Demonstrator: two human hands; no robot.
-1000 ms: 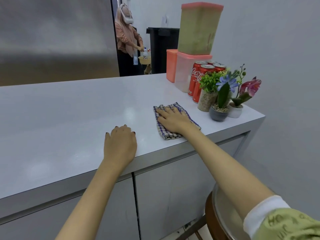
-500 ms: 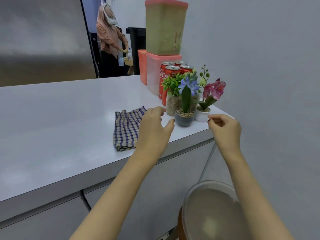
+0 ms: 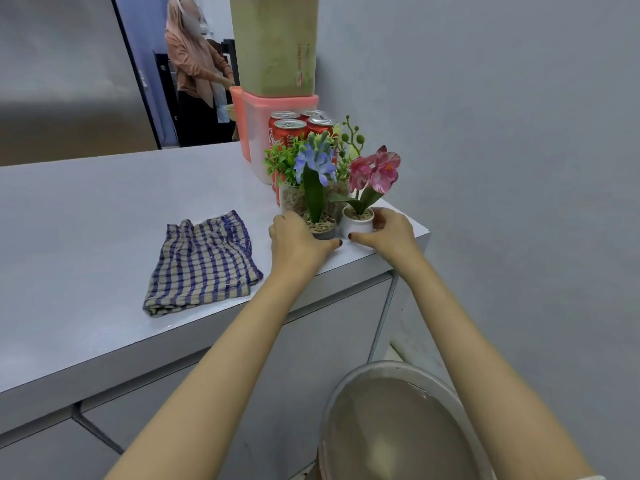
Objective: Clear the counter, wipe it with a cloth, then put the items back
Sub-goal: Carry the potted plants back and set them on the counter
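Observation:
A blue and beige checked cloth [image 3: 202, 263] lies flat on the grey counter [image 3: 86, 216]. At the counter's right end stand small flower pots. My left hand [image 3: 298, 240] curls round the dark pot with the blue flower [image 3: 320, 227]. My right hand [image 3: 386, 232] curls round the white pot with the pink orchid [image 3: 359, 221]. Both pots stand on the counter. Behind them are a glass pot of green leaves [image 3: 290, 197] and several red cola cans [image 3: 289, 135].
Pink-lidded plastic containers [image 3: 273, 57] are stacked at the back right, against the grey wall. A round metal tray [image 3: 398, 420] sits on a stool below the counter's end. Another person [image 3: 195, 71] stands in the doorway beyond the counter.
My right hand left the cloth, which now lies alone. Both hands moved right to the flower pots and closed round the two front ones. My view shifted right and closer.

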